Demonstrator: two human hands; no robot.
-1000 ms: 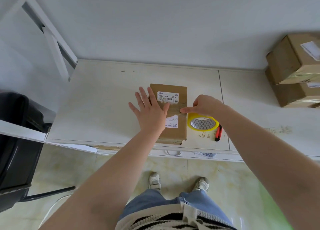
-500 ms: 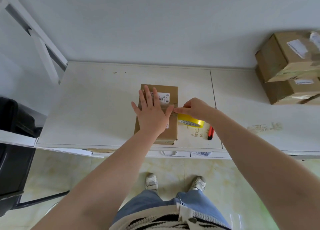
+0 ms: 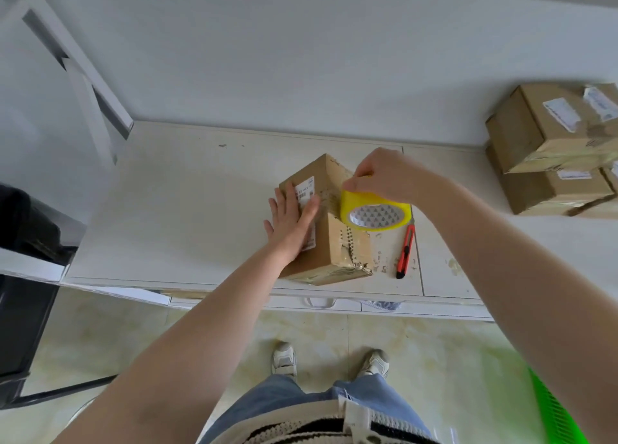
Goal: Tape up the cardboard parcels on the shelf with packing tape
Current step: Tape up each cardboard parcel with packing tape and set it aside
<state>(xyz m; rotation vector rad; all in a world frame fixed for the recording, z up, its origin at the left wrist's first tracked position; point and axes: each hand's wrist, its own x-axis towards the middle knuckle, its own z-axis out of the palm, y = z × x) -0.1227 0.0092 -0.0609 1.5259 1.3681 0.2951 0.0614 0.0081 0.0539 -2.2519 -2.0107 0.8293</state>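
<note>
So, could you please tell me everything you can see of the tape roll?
The tape roll is a wide ring of yellow tape on a pale core printed with small grey marks. The right hand grips its top and holds it on edge, lifted off the shelf, against the upper right side of the box. The red cutter lies just below it.

Bright, even, soft daylight with faint shadows only, no harsh glare; strong wide-angle bending toward the edges, slight softness throughout, stacked boxes at right rim smeared, green object at lower right corner blurred.
</note>
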